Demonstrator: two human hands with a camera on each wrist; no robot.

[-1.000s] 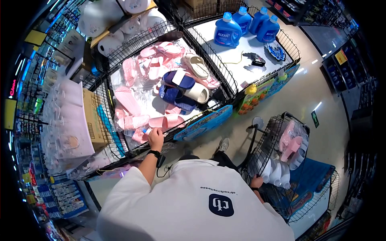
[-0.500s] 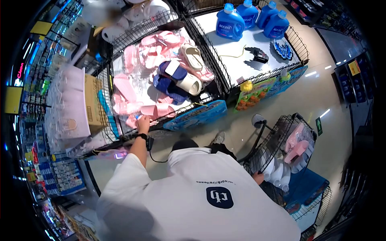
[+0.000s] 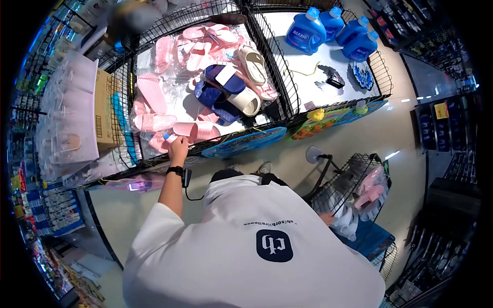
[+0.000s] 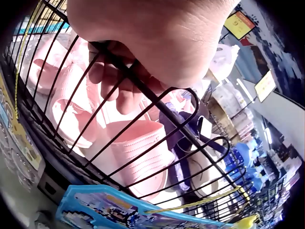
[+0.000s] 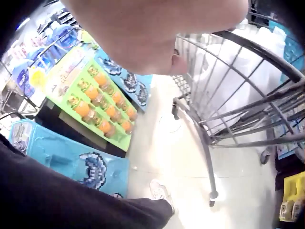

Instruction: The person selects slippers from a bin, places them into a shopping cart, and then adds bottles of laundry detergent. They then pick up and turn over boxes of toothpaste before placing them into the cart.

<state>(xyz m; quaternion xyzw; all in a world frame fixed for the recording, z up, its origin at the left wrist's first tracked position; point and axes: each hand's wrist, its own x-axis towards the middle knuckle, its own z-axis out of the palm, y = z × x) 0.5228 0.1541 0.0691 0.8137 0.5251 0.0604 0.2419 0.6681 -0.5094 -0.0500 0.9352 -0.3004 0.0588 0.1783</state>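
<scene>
Wire bin (image 4: 155, 98) holds pink slippers (image 3: 151, 93), likely light and flexible, best gripped by the strap (image 3: 207, 130). Left hand (image 3: 178, 149) curves over; pinching, I cannot tell.

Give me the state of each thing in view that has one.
Slipper bin: open-topped, occupied
Left hand: fingers loosely bent over bin's rim
Pink slippers: scattered, several in clear plastic
Navy slippers: overlapping, one labelled
Blue bottles: upright, capped
Cart: loaded
Right hand: beside cart, grip unclear
</scene>
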